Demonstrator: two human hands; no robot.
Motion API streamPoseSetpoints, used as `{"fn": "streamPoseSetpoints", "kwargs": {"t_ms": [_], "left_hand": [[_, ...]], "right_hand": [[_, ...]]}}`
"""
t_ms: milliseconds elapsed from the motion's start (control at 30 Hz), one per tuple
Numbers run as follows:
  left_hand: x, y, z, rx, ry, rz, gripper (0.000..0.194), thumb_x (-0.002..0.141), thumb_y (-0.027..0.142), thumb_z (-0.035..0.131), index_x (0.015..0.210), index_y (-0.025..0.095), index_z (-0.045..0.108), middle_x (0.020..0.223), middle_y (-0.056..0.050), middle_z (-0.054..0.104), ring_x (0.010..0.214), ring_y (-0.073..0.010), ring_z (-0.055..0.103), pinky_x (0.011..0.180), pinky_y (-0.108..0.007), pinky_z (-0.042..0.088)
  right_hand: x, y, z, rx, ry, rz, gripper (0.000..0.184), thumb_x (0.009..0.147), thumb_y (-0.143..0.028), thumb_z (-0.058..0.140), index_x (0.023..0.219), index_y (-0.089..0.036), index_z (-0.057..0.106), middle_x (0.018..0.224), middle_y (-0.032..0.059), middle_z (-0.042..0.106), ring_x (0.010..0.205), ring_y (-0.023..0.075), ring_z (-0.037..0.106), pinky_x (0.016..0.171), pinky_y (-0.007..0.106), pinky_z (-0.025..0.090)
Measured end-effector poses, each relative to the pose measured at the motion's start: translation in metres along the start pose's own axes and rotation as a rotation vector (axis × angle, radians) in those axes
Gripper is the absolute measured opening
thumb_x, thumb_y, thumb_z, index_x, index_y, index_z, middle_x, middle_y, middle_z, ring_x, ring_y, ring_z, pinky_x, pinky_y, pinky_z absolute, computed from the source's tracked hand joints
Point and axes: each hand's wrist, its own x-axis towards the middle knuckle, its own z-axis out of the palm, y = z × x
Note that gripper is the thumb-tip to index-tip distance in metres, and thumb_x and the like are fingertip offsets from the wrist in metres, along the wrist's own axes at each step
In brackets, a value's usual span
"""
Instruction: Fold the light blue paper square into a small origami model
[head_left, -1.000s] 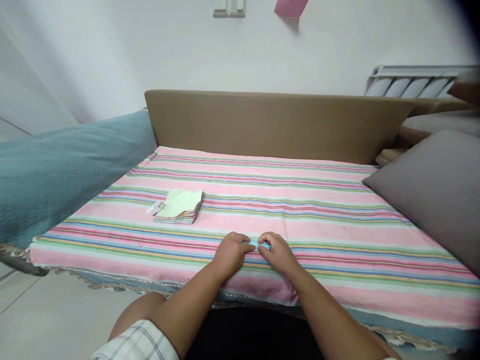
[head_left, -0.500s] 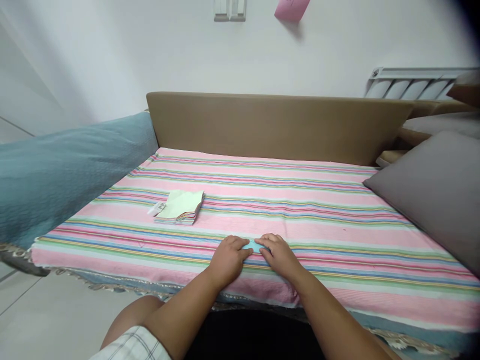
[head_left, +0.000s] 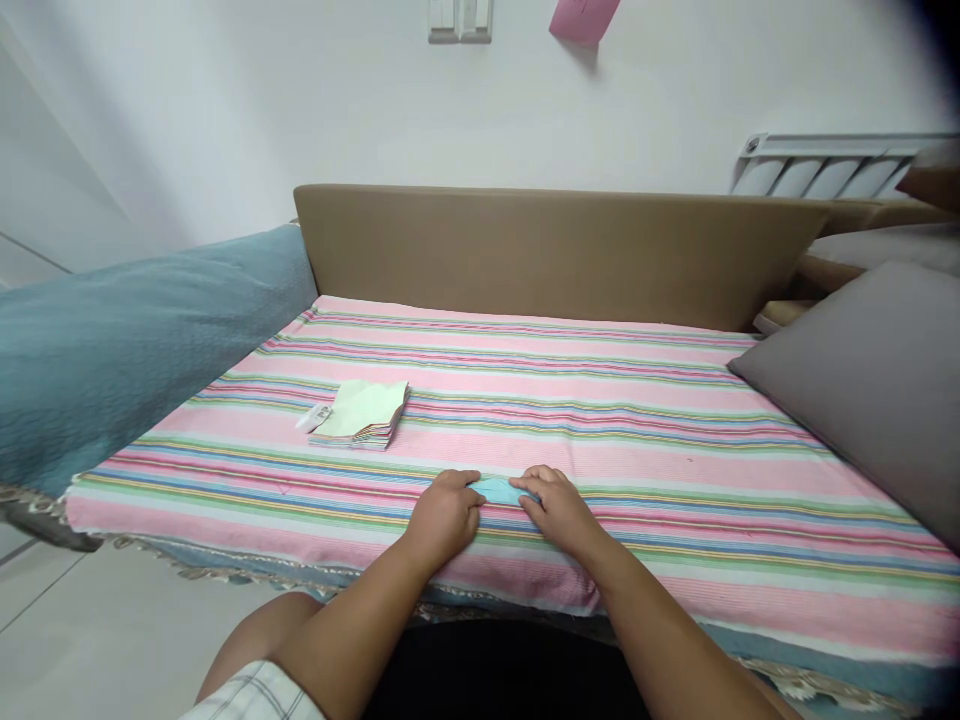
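A narrow strip of light-blue folded paper [head_left: 496, 490] lies low over the striped cloth [head_left: 637, 460], near the front edge of the seat. My left hand [head_left: 444, 515] pinches its left end between thumb and fingers. At the other end, my right hand [head_left: 553, 505] is closed on the paper in the same way. Between the two hands the middle of the strip shows; its ends are hidden under my fingers.
To the left sits a stack of coloured paper sheets [head_left: 367, 410], pale green on top, with a small white object [head_left: 313, 417] against it. A grey cushion [head_left: 870, 380] stands at right, a blue-covered armrest [head_left: 150, 330] at left, and a brown backrest [head_left: 555, 255] behind.
My left hand has slid to the left along the blue paper, so more of the strip shows between my hands. My right hand has hardly moved.
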Motion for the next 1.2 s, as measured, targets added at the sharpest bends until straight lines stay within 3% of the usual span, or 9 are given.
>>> {"fn": "streamPoseSetpoints", "kwargs": {"t_ms": [133, 233, 333, 433, 567, 667, 767, 1200], "left_hand": [[-0.001, -0.001, -0.002, -0.016, 0.051, -0.026, 0.025, 0.070, 0.005, 0.048, 0.080, 0.018, 0.066, 0.109, -0.008, 0.064, 0.097, -0.0221, 0.059, 0.083, -0.037, 0.050], [-0.001, 0.006, -0.003, -0.031, 0.052, 0.032, 0.026, 0.070, 0.005, 0.047, 0.086, 0.019, 0.063, 0.117, -0.006, 0.060, 0.105, -0.0209, 0.055, 0.093, -0.039, 0.043], [-0.001, 0.018, -0.003, -0.014, 0.068, 0.056, 0.031, 0.070, 0.006, 0.049, 0.095, 0.019, 0.061, 0.132, -0.008, 0.049, 0.120, -0.0258, 0.044, 0.103, -0.049, 0.030], [0.000, 0.026, -0.001, 0.070, 0.106, 0.104, 0.031, 0.079, 0.016, 0.051, 0.108, 0.023, 0.059, 0.142, -0.008, 0.036, 0.131, -0.0313, 0.028, 0.105, -0.058, 0.015], [0.000, 0.026, 0.005, 0.108, -0.044, 0.247, 0.034, 0.089, 0.034, 0.048, 0.122, 0.025, 0.051, 0.136, -0.005, 0.046, 0.131, -0.0267, 0.030, 0.108, -0.056, 0.005], [-0.001, 0.022, 0.007, 0.087, -0.177, 0.232, 0.045, 0.088, 0.042, 0.050, 0.127, 0.021, 0.047, 0.132, -0.007, 0.049, 0.127, -0.0262, 0.037, 0.109, -0.053, 0.012], [-0.002, 0.019, 0.006, 0.072, -0.237, 0.212, 0.048, 0.087, 0.042, 0.052, 0.129, 0.019, 0.045, 0.133, -0.008, 0.049, 0.126, -0.0268, 0.039, 0.106, -0.050, 0.024], [-0.002, 0.020, 0.003, 0.055, -0.250, 0.199, 0.047, 0.086, 0.041, 0.053, 0.128, 0.021, 0.046, 0.134, -0.008, 0.048, 0.125, -0.0268, 0.040, 0.104, -0.048, 0.029]], "right_hand": [[0.000, 0.001, -0.001, 0.005, -0.009, 0.002, 0.034, 0.081, -0.019, 0.051, 0.113, -0.025, 0.061, 0.105, 0.0056, 0.058, 0.098, 0.0214, 0.051, 0.086, 0.036, 0.043], [0.001, 0.001, 0.000, 0.005, -0.006, 0.002, 0.034, 0.080, -0.018, 0.052, 0.112, -0.025, 0.062, 0.104, 0.0054, 0.058, 0.098, 0.0212, 0.051, 0.087, 0.036, 0.042], [0.002, 0.001, 0.001, 0.003, 0.002, 0.000, 0.034, 0.080, -0.018, 0.053, 0.111, -0.026, 0.062, 0.104, 0.0049, 0.058, 0.098, 0.0207, 0.051, 0.088, 0.036, 0.041], [0.002, 0.002, 0.002, 0.001, 0.007, -0.005, 0.032, 0.081, -0.019, 0.052, 0.111, -0.025, 0.062, 0.103, 0.0053, 0.058, 0.097, 0.0202, 0.051, 0.087, 0.035, 0.041], [0.003, 0.004, 0.003, 0.001, 0.012, -0.015, 0.031, 0.081, -0.019, 0.052, 0.110, -0.026, 0.063, 0.101, 0.0053, 0.059, 0.096, 0.0197, 0.051, 0.087, 0.035, 0.042], [0.003, 0.005, 0.003, 0.010, 0.013, -0.024, 0.033, 0.080, -0.018, 0.052, 0.110, -0.027, 0.063, 0.101, 0.0051, 0.058, 0.096, 0.0201, 0.051, 0.087, 0.036, 0.042], [0.003, 0.007, 0.003, 0.028, 0.011, -0.038, 0.034, 0.080, -0.018, 0.051, 0.111, -0.027, 0.062, 0.101, 0.0050, 0.058, 0.096, 0.0201, 0.052, 0.087, 0.037, 0.042], [0.000, 0.013, -0.002, 0.103, 0.066, -0.092, 0.040, 0.075, -0.012, 0.048, 0.112, -0.022, 0.060, 0.106, 0.0055, 0.062, 0.099, 0.0193, 0.054, 0.088, 0.037, 0.045]]}}
